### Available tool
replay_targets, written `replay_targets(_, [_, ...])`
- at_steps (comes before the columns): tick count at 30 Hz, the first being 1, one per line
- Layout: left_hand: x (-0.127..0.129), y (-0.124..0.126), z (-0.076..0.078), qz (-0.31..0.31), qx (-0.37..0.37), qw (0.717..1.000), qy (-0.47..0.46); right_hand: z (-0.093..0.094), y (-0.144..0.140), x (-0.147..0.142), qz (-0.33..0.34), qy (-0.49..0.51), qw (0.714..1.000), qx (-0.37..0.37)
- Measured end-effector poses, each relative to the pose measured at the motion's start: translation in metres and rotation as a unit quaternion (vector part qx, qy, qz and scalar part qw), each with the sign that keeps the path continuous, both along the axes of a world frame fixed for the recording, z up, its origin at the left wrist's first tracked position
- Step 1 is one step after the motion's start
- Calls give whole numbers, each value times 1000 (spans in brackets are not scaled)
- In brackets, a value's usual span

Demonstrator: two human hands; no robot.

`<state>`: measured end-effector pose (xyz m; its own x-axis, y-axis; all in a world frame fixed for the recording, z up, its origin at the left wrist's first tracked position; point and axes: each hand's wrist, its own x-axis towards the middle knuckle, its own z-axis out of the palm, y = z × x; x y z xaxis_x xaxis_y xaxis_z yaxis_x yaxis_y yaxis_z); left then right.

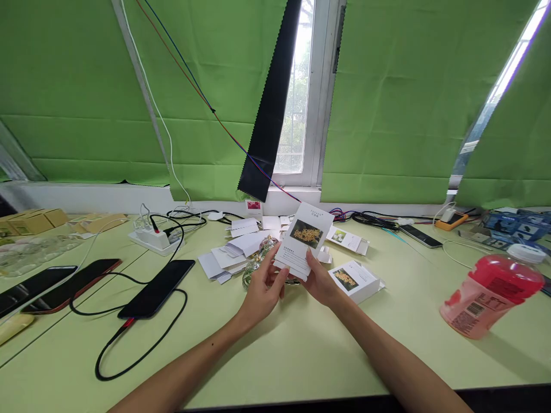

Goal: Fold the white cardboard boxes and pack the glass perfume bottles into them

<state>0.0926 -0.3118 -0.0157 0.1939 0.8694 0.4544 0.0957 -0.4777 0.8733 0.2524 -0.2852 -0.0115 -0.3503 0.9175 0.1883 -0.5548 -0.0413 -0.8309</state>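
Between both hands, above the table, is a flat white carton (pixel 305 236) printed with a yellow-flower picture and small text. My left hand (pixel 264 285) is closed on its lower left edge, with the thumb at the bottom. My right hand (pixel 319 279) grips the lower right side, thumb on the front. Just beyond the hands lie shiny glass-like pieces (pixel 253 268), partly hidden by my left hand. A white box (pixel 355 281) with the same flower picture rests right of my right hand. Behind it lies another white box (pixel 346 240), its end flap open.
Flattened white cartons (pixel 228 255) lie left of the hands. A phone (pixel 157 288) with a looping black cable, a power strip (pixel 152 237) and more phones (pixel 81 284) occupy the left. A red drink bottle (pixel 491 292) stands right, before a multimeter (pixel 451 221).
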Motion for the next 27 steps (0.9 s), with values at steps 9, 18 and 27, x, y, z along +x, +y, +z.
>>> replay_targets(9, [0,-1,1,-11,-58,998,-19,-3,4,0,23,12,999,23])
replay_targets(18, [1,-1,1,-17,-70,997,-29,-3,4,0,35,12,998,42])
replay_targets(27, [1,0,1,-20,-71,997,-29,-6,6,0,31,9,998,47])
